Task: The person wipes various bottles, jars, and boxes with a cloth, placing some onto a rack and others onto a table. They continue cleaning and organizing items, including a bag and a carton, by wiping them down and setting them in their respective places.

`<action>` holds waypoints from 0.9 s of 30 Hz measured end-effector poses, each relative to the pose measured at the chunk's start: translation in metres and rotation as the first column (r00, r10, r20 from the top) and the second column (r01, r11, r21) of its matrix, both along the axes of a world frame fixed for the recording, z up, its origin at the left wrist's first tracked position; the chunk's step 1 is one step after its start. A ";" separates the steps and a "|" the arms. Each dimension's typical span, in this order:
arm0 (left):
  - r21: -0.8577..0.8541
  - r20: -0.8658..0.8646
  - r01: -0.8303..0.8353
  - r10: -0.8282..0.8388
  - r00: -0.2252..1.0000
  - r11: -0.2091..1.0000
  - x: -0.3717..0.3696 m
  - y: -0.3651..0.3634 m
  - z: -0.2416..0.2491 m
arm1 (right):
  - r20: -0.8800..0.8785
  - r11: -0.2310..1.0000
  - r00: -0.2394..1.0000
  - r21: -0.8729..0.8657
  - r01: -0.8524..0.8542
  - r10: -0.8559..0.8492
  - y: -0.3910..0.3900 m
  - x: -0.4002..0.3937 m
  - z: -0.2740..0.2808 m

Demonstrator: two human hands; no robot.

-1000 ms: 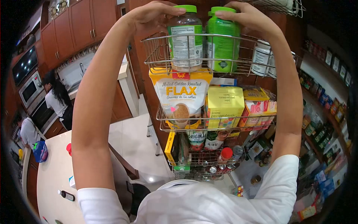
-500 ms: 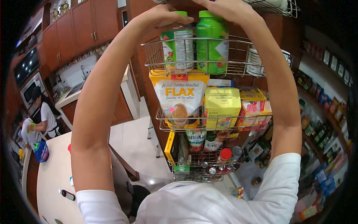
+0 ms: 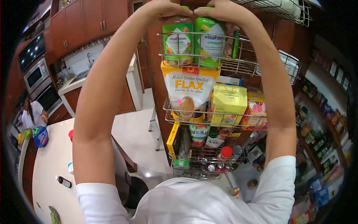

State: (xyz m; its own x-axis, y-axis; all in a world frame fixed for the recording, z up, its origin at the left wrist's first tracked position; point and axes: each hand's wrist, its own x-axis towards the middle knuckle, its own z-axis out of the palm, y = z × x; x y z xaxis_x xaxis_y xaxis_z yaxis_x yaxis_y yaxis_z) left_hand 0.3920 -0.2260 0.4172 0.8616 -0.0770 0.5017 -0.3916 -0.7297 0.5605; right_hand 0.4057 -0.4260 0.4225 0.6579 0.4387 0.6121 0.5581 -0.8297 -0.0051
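Note:
In the top wire basket (image 3: 175, 56) two green-labelled vitafusion gummy vitamin bottles stand upright side by side, both labels facing me. My left hand (image 3: 167, 8) grips the top of the left calcium vitamin bottle (image 3: 178, 44), its thumb reaching across beside the lid. My right hand (image 3: 223, 10) is closed round the top of the omega vitamin bottle (image 3: 210, 43), thumb against the near side of its green lid. Parts of both hands are cut off by the upper edge. Right of the omega bottle, another container (image 3: 231, 41) is partly hidden.
Lower baskets hold a flax bag (image 3: 190, 89), a yellow box (image 3: 228, 104) and a red-capped jar (image 3: 226, 152). An upper wire basket (image 3: 278, 9) hangs at top right. Stocked shelves (image 3: 320, 123) line the right; a table (image 3: 52, 164) and a person (image 3: 33, 115) are at left.
The two vitamin bottles have turned so their front labels face me. The container right of the omega bottle has come into view. The camera view has shifted slightly, and one person left view.

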 end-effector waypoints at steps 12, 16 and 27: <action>-0.141 -0.118 0.255 -0.272 0.955 0.957 -0.008 0.000 -0.012 | 0.390 0.644 0.912 -0.667 0.375 -0.127 -0.058 0.078 0.036; -0.274 -0.058 0.347 -0.376 0.925 0.897 -0.006 -0.001 -0.013 | 0.260 0.910 0.903 -0.150 0.387 -0.341 -0.050 0.119 0.016; -0.095 0.025 -0.111 0.114 0.993 0.989 -0.069 0.061 -0.033 | -0.357 0.966 0.920 0.134 0.222 -0.162 -0.058 0.023 0.012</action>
